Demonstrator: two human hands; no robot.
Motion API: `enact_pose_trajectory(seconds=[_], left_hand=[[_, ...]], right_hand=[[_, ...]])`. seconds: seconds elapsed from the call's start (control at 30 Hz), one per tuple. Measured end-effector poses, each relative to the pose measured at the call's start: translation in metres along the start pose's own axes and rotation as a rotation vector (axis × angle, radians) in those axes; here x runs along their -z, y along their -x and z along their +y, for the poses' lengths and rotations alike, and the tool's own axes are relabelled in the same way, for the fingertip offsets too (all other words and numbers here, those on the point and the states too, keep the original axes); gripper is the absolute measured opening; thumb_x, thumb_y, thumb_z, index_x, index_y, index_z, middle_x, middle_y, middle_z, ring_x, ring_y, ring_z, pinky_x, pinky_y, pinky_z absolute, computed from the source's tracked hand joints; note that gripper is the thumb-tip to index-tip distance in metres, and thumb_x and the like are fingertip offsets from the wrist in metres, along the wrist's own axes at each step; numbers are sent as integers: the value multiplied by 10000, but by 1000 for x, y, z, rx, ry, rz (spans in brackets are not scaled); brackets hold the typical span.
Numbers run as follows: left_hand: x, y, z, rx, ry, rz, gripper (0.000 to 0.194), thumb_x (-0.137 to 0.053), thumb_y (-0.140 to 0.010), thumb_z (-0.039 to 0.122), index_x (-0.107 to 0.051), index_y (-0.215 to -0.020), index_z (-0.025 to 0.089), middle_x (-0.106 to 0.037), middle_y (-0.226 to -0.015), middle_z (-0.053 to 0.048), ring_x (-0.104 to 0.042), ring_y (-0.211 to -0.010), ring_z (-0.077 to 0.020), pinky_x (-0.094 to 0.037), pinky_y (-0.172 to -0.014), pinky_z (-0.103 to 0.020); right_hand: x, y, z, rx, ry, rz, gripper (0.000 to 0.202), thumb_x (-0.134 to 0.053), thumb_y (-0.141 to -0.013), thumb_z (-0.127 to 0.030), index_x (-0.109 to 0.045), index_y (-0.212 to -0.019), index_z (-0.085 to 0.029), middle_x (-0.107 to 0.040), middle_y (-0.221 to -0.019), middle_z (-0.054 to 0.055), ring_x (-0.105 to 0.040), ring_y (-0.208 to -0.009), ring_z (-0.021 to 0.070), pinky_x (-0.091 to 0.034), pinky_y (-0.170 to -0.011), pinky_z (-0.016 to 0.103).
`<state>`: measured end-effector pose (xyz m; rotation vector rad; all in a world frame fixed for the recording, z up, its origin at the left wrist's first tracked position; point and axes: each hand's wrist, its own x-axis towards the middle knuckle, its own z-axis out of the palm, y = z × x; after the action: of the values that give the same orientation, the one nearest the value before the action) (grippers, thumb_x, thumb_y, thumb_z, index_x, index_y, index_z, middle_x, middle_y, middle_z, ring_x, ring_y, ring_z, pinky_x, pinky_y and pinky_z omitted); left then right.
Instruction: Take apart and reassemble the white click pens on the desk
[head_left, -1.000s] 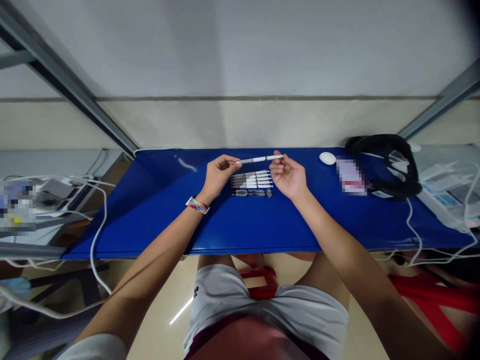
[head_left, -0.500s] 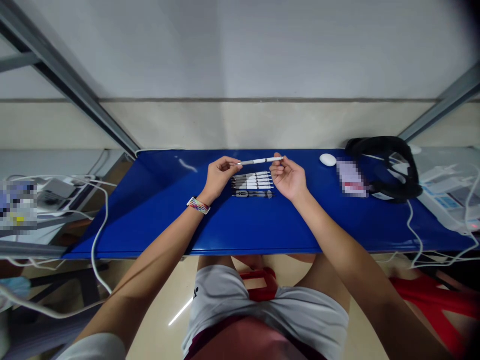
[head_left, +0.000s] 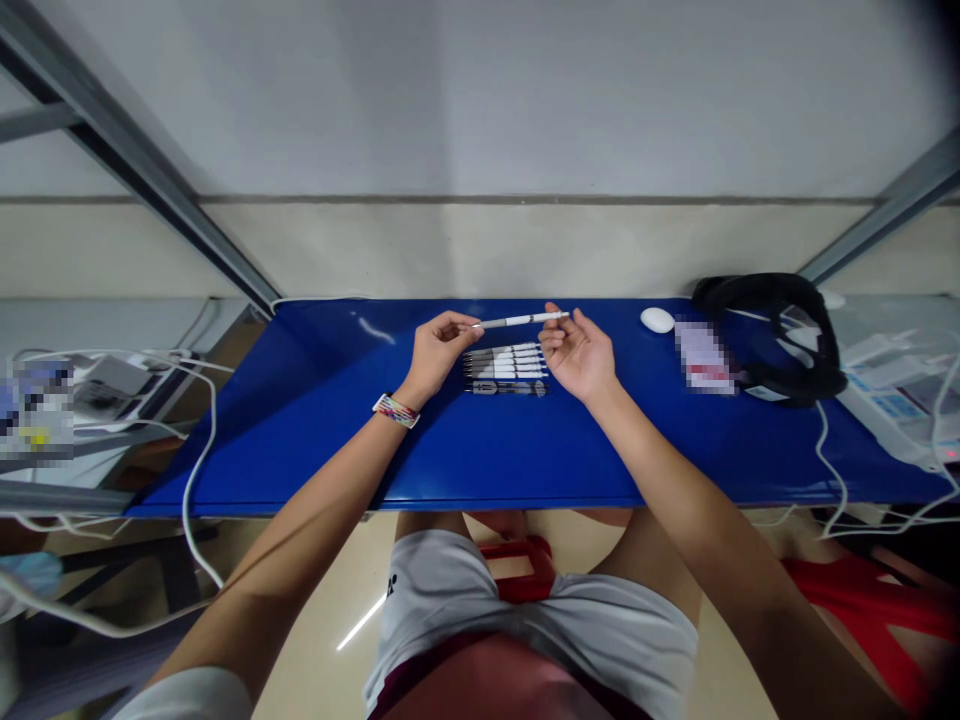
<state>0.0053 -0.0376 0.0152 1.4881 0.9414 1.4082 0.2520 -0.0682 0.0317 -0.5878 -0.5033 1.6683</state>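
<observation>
A white and grey pen [head_left: 517,321] is held nearly level above the back part of the blue table [head_left: 322,430]. My left hand [head_left: 436,355] pinches its left end between thumb and fingers. At the pen's right end, my right hand [head_left: 581,355] has its palm turned up, fingers curled loosely against the pen and thumb beside its tip. Below the held pen, several white pens [head_left: 506,362] lie side by side on the table, with a clear and dark pen [head_left: 506,388] nearest me in the row.
To the right are a white oval object [head_left: 657,320], a blurred pale packet [head_left: 703,355] and a black headband-like device [head_left: 780,340]. White cables [head_left: 201,480] hang at both sides. Grey metal posts [head_left: 150,150] frame the table before a wall [head_left: 480,250].
My right thumb has shifted slightly away from the pen's right end. The pen and my left hand have hardly moved; the row of pens looks the same.
</observation>
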Motion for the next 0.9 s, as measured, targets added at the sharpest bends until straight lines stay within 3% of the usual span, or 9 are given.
enact_pose_trajectory(seconds=[0.17,0.53,0.73,0.83,0.9], left_hand=[[0,0,2,-2,2,0,240,-915,-789,358,-803,-936,205,-769,-833,-29,-684,-775,-159,-557,-782,-328],[0,1,0,17,9,-12,254,-925,-782,374,-807,-934,208,-772,-828,-22,-689,-769,-162,-553,-765,-319],[1,0,0,2,21,2,218,-931,-796,318,-810,-940,208,-778,-837,-18,-696,-779,-153,-561,-776,-318],[1,0,-1,-3,34,0,194,-927,-806,290,-817,-941,205,-781,-834,-10,-693,-774,-141,-553,-772,-306],[1,0,-3,-3,44,-3,179,-922,-811,272,-824,-942,200,-777,-818,-3,-683,-757,-127,-537,-757,-290]], right_hand=[[0,-1,1,-12,-30,35,92,-654,-975,-203,-724,-1033,-211,-620,-752,-5,-528,-643,113,-501,-582,234],[2,-3,2,31,23,-28,156,-704,-990,-319,-722,-1124,-240,-652,-776,-7,-564,-651,110,-512,-565,230],[1,-2,3,20,-17,-16,57,-691,-986,-220,-708,-1039,-234,-623,-743,-20,-531,-619,94,-497,-544,204],[-3,-1,2,-5,-71,-9,90,-611,-1052,-225,-701,-1056,-219,-640,-752,-10,-542,-623,85,-500,-541,183],[-6,0,1,-46,-151,18,238,-469,-1113,-192,-697,-1049,-173,-631,-728,1,-530,-603,62,-485,-537,148]])
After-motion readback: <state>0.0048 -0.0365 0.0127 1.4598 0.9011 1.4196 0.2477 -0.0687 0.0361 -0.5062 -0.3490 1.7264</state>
